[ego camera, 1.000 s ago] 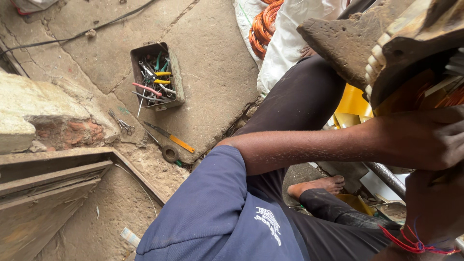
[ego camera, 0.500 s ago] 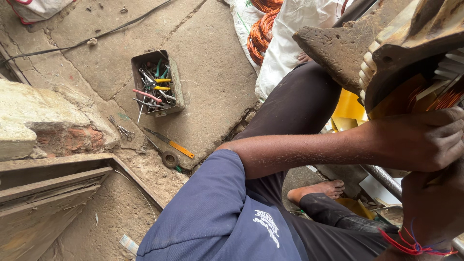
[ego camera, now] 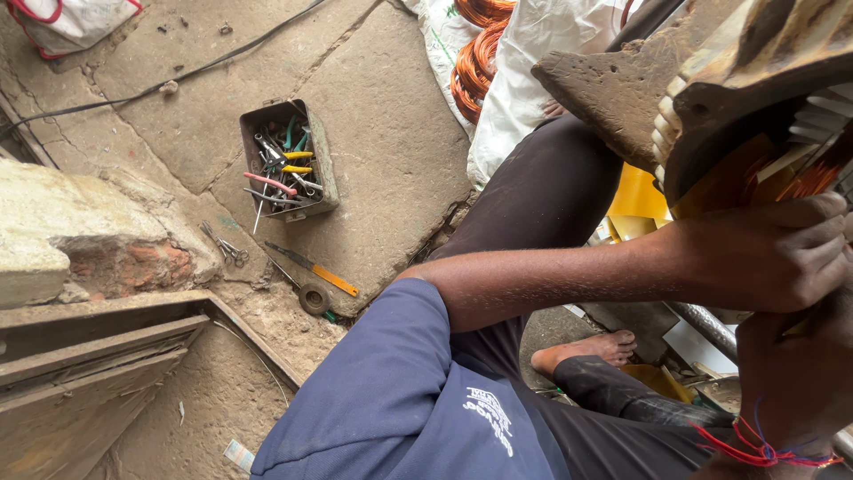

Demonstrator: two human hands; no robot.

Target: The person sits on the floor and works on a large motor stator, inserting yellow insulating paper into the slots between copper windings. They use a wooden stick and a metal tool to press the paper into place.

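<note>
Soft even daylight, faint shadows, sharp centre, right edge perhaps blurred.

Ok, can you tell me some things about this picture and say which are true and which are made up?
1. The small box on the ground is full of hand tools. True.
2. The left hand rests on the rusty motor housing. True.
3. The coils of copper wire are blue. False: they are orange.
4. The person wears a red thread on the right wrist. True.
5. The bare foot wears a shoe. False: it has no shoe.
6. The scissors lie inside the box. False: they lie on the ground beside it.
</note>
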